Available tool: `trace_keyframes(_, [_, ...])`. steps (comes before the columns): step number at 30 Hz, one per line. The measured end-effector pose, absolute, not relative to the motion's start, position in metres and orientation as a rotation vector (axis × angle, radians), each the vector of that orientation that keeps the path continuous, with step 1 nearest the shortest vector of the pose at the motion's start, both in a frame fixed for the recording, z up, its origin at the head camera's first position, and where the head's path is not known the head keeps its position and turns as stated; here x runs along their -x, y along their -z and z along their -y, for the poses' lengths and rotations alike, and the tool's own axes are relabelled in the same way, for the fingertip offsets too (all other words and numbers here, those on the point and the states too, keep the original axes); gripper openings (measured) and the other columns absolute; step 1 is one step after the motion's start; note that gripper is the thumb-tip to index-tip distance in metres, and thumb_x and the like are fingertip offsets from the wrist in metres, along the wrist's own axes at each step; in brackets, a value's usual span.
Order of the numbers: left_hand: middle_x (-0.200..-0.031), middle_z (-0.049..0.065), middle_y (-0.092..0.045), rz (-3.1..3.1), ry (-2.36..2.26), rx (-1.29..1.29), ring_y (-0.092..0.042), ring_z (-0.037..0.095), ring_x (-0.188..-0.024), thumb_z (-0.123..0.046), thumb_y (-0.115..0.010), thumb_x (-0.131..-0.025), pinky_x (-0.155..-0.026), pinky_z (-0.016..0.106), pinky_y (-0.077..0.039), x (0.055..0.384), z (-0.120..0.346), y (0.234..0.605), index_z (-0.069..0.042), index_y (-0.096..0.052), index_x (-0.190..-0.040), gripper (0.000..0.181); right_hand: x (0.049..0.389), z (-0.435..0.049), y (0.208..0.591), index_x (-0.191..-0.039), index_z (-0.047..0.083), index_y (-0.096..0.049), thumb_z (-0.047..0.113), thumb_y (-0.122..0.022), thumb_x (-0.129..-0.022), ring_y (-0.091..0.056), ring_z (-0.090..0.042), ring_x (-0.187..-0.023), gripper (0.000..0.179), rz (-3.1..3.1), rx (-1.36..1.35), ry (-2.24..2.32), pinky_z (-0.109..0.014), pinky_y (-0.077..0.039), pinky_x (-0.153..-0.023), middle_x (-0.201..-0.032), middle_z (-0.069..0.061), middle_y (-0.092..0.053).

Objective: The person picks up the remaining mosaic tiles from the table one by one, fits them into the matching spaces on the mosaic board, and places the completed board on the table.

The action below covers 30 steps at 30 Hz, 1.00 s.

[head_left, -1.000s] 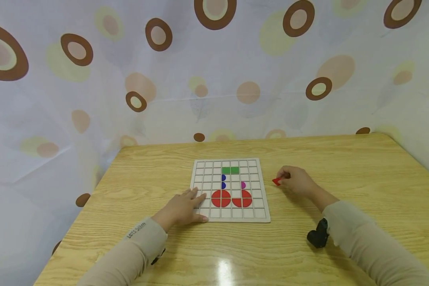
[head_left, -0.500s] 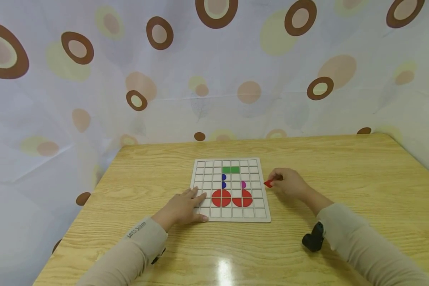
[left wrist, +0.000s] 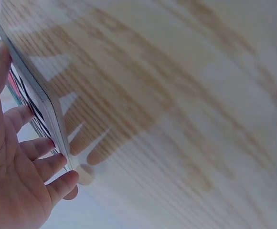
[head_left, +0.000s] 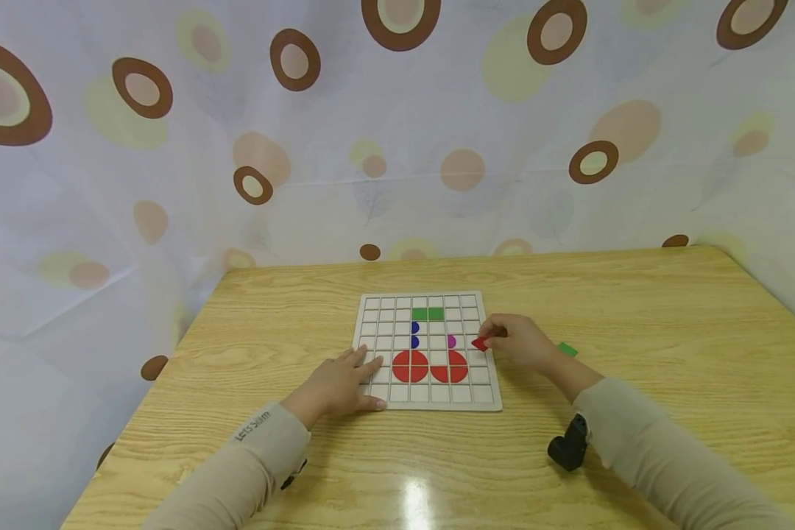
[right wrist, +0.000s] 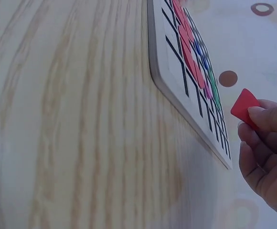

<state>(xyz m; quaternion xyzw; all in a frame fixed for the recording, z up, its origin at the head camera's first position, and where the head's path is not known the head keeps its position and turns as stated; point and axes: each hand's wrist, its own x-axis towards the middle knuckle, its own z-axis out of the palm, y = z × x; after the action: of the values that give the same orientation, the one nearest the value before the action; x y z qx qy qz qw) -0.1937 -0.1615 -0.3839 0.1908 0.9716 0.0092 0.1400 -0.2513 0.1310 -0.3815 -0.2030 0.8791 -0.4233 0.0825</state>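
Observation:
A white grid board (head_left: 461, 395) lies on the table. My left hand (head_left: 336, 384) rests on its left front corner with fingers spread. Above the board's right edge, my right hand (head_left: 520, 342) pinches a red quarter-circle-like piece (right wrist: 246, 106) between thumb and fingers. On the board sit a full red circle of quarter pieces (head_left: 401, 358) and, to its right, red quarters (head_left: 459, 374) around a white upper-left cell. Two blue half-circles (head_left: 415, 328), a small magenta piece (head_left: 451, 341) and two green squares (head_left: 420, 314) occupy cells farther back.
A loose green piece (head_left: 567, 349) lies on the wooden table (head_left: 305, 309), partly behind the right wrist. A black device (head_left: 567, 444) is strapped under the right sleeve. Patterned cloth (head_left: 397, 147) hangs behind the table.
My right hand has moved left with the red piece, from beside the board to over its right edge. The green piece on the table has come into view. My left hand stays put.

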Motion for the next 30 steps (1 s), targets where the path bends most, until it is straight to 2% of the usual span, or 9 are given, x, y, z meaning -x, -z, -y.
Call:
trace_keyframes(12, [-0.14,0.014,-0.019,-2.802,-0.037,-0.548,-0.018,0.032,-0.126,-0.059,-0.047,-0.076,-0.097,0.048,-0.023,0.194,0.162,0.384,-0.017,-0.03,-0.136,0.075,0.251,-0.109,0.382,-0.081,0.001,-0.057,-0.001,-0.058,-0.079,-0.049,-0.017,-0.073,0.003,-2.603,0.634,1.301,-0.026,-0.043,-0.064,-0.076,-0.005,-0.056])
trace_keyframes(23, [-0.14,0.014,-0.019,-2.804,-0.033,-0.55,-0.018,0.032,-0.126,-0.058,-0.047,-0.076,-0.097,0.048,-0.023,0.193,0.162,0.384,-0.017,-0.03,-0.136,0.074,0.251,-0.091,0.386,-0.081,0.001,-0.06,0.005,-0.06,-0.08,-0.048,-0.016,-0.075,0.004,-2.62,0.642,1.248,-0.028,-0.043,-0.067,-0.081,-0.001,-0.057])
trace_keyframes(30, [-0.14,0.014,-0.019,-2.802,-0.041,-0.538,-0.018,0.032,-0.126,-0.058,-0.048,-0.076,-0.097,0.048,-0.022,0.193,0.162,0.384,-0.018,-0.029,-0.136,0.075,0.254,-0.087,0.389,-0.077,0.004,-0.06,0.0,-0.06,-0.078,-0.05,-0.016,-0.073,0.005,-2.609,0.727,1.253,-0.028,-0.044,-0.065,-0.078,-0.006,-0.058])
